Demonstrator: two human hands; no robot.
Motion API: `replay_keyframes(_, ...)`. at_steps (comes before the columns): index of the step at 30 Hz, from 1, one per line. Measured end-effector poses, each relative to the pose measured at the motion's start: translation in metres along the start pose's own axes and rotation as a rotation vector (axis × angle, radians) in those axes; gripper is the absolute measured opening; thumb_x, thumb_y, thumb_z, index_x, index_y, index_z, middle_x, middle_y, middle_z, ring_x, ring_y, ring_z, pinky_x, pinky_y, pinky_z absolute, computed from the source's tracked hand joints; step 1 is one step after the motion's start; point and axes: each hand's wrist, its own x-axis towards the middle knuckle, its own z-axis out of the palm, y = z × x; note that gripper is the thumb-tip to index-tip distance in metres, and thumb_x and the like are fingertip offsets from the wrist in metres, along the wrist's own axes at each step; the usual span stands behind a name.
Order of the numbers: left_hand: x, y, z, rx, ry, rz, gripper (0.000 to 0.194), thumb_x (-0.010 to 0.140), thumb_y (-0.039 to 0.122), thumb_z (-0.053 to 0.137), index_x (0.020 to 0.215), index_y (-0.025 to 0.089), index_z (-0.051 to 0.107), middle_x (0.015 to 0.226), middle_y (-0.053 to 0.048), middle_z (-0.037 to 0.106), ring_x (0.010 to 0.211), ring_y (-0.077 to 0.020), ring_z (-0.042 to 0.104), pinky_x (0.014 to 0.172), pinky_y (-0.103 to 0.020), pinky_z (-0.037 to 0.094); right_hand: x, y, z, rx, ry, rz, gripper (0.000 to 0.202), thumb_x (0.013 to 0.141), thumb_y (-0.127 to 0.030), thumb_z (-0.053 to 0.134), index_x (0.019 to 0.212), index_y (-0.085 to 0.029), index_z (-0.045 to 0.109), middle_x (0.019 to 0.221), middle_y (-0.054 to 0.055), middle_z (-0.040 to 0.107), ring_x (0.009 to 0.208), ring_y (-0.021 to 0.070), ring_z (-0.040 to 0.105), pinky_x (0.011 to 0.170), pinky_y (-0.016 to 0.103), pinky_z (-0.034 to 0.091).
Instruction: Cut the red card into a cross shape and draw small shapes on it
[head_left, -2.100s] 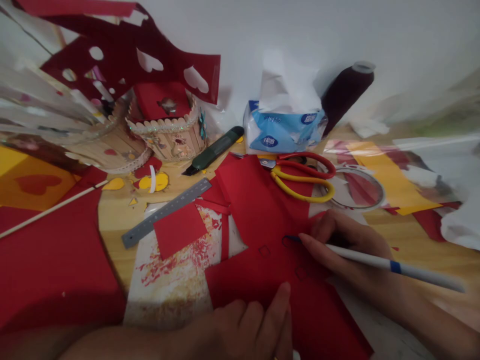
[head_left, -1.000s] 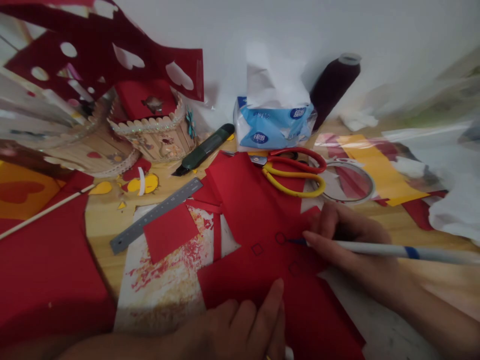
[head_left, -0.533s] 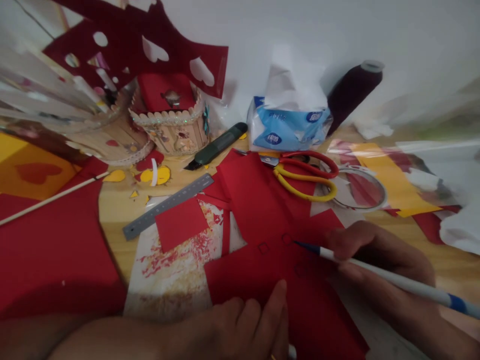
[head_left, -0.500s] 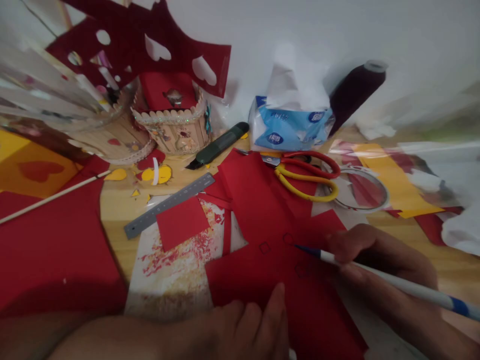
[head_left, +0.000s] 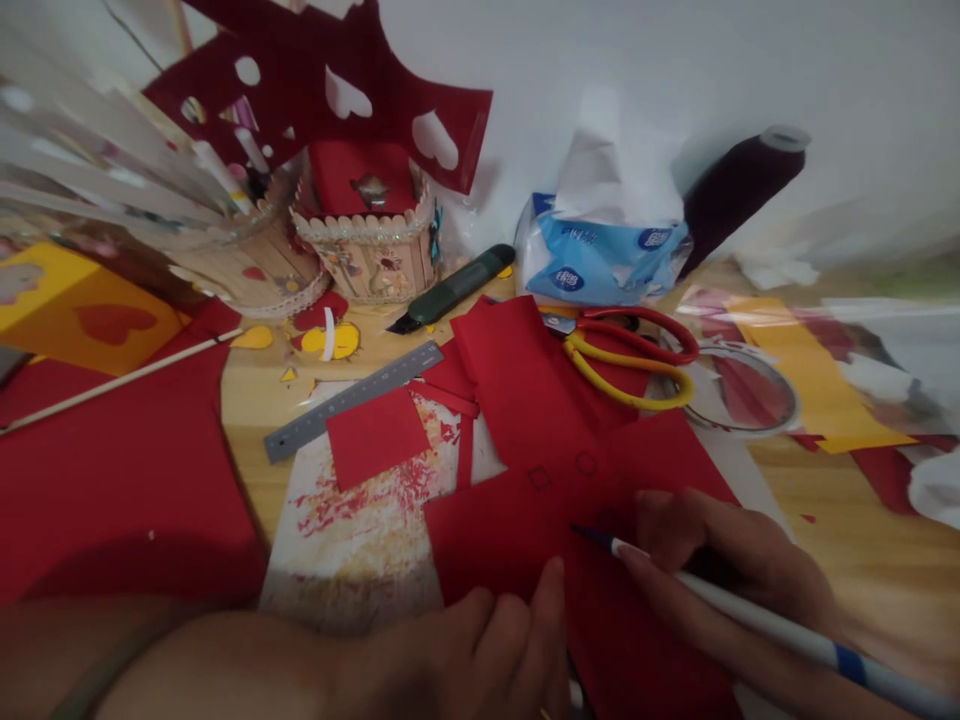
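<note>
- Pen (head_left: pixel 750 622) gripped in right hand (head_left: pixel 727 560); tip touching red paper sheet (head_left: pixel 510 520).
- Left hand (head_left: pixel 480 650) fingers curled, holding nothing, pressed on sheet's near edge.
- Sheet flat on tabletop (head_left: pixel 847 530), centre-front; two small drawn shapes just beyond tip.
- Scissors (head_left: pixel 630 355), ruler (head_left: pixel 352 400) lie behind, well apart from hands.

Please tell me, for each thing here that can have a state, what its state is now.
pen: gripped in right hand, tip on red paper
left hand: pressing the red paper flat
scissors: lying closed
utility knife: lying flat, blade state unclear
tissue pack: open, tissue sticking out
ruler: lying flat
</note>
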Motion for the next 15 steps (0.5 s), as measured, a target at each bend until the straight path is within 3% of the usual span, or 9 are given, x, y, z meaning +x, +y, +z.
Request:
replay_keyframes(6, -0.002, 0.006, 0.014, 0.01, 0.186, -0.084, 0.023, 0.095, 0.018, 0.05, 0.09, 0.014, 0.072, 0.096, -0.008, 0.079, 0.049, -0.0098, 0.051, 0.041, -0.022, 0.04, -0.001, 0.003, -0.001, -0.06, -0.038, -0.021, 0.026, 0.091, -0.018, 0.061, 0.074, -0.026, 0.043, 0.056, -0.006, 0.052, 0.044, 0.0113, 0.045, 0.041, 0.023, 0.036)
replay_keyframes(15, -0.005, 0.011, 0.017, 0.04, 0.179, -0.079, 0.029, 0.097, 0.018, 0.044, 0.096, 0.014, 0.073, 0.099, -0.008, 0.079, 0.049, -0.0095, 0.05, 0.042, -0.022, 0.037, 0.0, 0.004, -0.001, -0.036, -0.086, -0.039, 0.026, 0.092, -0.016, 0.061, 0.077, -0.026, 0.042, 0.061, -0.007, 0.051, 0.049, 0.0098, 0.046, 0.044, 0.021, 0.037)
